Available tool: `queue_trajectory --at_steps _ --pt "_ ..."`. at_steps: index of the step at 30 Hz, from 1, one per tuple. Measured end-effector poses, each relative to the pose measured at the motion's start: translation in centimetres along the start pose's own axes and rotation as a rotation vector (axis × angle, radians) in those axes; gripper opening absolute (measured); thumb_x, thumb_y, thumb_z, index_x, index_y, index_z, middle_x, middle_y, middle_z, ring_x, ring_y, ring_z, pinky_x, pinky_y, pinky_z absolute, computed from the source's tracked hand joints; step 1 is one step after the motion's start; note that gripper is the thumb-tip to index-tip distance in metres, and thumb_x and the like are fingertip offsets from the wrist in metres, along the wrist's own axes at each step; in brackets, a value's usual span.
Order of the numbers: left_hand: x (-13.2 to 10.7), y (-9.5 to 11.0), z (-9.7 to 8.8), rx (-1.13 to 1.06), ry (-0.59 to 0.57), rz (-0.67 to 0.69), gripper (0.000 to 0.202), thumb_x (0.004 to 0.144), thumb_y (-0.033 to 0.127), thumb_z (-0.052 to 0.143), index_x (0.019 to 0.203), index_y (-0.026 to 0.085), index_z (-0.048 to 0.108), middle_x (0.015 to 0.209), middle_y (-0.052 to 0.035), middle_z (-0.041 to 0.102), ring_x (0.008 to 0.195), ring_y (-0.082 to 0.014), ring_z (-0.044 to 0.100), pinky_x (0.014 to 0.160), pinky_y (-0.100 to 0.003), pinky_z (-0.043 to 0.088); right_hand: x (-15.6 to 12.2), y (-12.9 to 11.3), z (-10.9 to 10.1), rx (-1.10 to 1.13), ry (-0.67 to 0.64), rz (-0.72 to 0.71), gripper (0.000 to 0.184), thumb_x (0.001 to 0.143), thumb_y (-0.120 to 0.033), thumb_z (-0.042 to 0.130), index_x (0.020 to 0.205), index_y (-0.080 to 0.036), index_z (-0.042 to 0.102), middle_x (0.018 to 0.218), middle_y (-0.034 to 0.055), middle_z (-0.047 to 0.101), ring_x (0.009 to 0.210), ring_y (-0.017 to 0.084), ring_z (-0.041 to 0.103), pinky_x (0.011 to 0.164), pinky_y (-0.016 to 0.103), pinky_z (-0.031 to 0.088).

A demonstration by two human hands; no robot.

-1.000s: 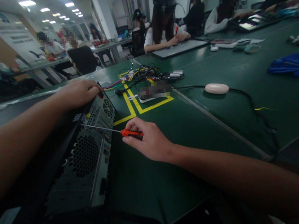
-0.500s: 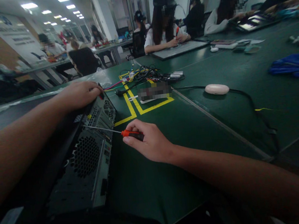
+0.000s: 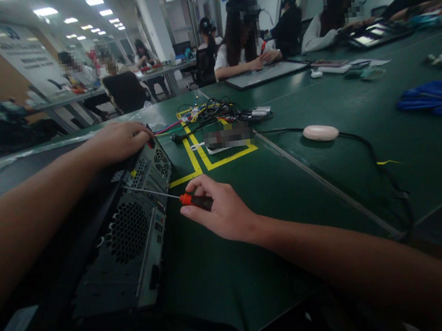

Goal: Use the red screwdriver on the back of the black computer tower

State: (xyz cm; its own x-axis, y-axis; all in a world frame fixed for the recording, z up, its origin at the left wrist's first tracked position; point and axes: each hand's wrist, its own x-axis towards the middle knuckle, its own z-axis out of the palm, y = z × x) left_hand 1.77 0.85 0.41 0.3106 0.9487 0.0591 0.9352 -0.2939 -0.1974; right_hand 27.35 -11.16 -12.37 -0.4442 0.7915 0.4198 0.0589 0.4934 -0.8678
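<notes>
A black computer case [image 3: 135, 275] lies at the left with its metal rear panel facing right. My left hand [image 3: 115, 141] rests on the case near its far corner, fingers curled over the rear edge. In my right hand [image 3: 226, 208] is a screwdriver [image 3: 200, 201] with an orange-and-black handle, held between thumb and fingers. Its long thin shaft points left to the upper edge of the rear panel, above the honeycomb vent [image 3: 128, 231]. Whether the tip sits in a screw is too small to tell.
Beyond the case lie a tangle of cables [image 3: 218, 109] and a partly blurred object [image 3: 227, 136] inside yellow tape lines. A pale oval device [image 3: 320, 132] sits on a black cord to the right. A blue bundle [image 3: 434, 98] lies farther right. Several people sit at tables behind.
The screwdriver handle has turned slightly in my right hand, and my thumb and fingers have loosened and shifted around it. My left hand stays in place on the computer case.
</notes>
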Motion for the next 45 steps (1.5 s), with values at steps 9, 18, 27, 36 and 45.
queue_trajectory --at_steps 9,18,27,36,45 --pt "0.05 -0.02 0.13 -0.02 0.01 -0.014 0.067 0.097 0.042 0.023 0.125 0.013 0.076 0.139 -0.016 0.072 0.129 -0.0329 0.065 0.114 -0.047 0.046 0.1 0.13 0.07 0.068 -0.023 -0.024 0.014 0.095 -0.025 0.072 0.102 -0.021 0.061 0.09 -0.0005 0.067 0.08 0.016 0.064 0.076 0.033 0.052" --pt "0.26 -0.51 0.47 -0.021 0.02 0.015 0.067 0.097 0.044 0.022 0.121 0.014 0.077 0.135 -0.0161 0.073 0.125 -0.0335 0.066 0.112 -0.048 0.047 0.07 0.03 -0.05 0.035 -0.025 -0.005 0.014 0.095 -0.026 0.073 0.102 -0.021 0.062 0.091 0.0 0.069 0.08 0.017 0.065 0.078 0.034 0.053" --pt "0.19 -0.32 0.38 -0.019 0.015 0.005 0.067 0.097 0.043 0.022 0.122 0.014 0.076 0.137 -0.0154 0.072 0.128 -0.0345 0.065 0.113 -0.048 0.046 0.01 -0.02 -0.08 0.052 -0.038 0.005 0.014 0.096 -0.027 0.072 0.103 -0.021 0.062 0.09 -0.0002 0.068 0.08 0.017 0.065 0.077 0.034 0.053" --pt "-0.05 -0.13 0.12 -0.012 0.013 -0.009 0.065 0.098 0.044 0.022 0.122 0.017 0.076 0.137 -0.0145 0.073 0.126 -0.0315 0.066 0.114 -0.047 0.046 0.0 -0.15 -0.07 0.062 -0.037 -0.005 0.013 0.096 -0.027 0.071 0.102 -0.02 0.062 0.091 0.0002 0.068 0.081 0.017 0.065 0.076 0.033 0.052" --pt "0.07 -0.28 0.2 -0.021 0.01 0.001 0.064 0.099 0.044 0.023 0.123 0.016 0.075 0.137 -0.0152 0.072 0.126 -0.0322 0.066 0.112 -0.046 0.046 0.05 -0.1 -0.06 0.041 -0.031 -0.017 0.013 0.097 -0.029 0.071 0.102 -0.02 0.063 0.091 0.0004 0.068 0.081 0.017 0.065 0.077 0.032 0.05"
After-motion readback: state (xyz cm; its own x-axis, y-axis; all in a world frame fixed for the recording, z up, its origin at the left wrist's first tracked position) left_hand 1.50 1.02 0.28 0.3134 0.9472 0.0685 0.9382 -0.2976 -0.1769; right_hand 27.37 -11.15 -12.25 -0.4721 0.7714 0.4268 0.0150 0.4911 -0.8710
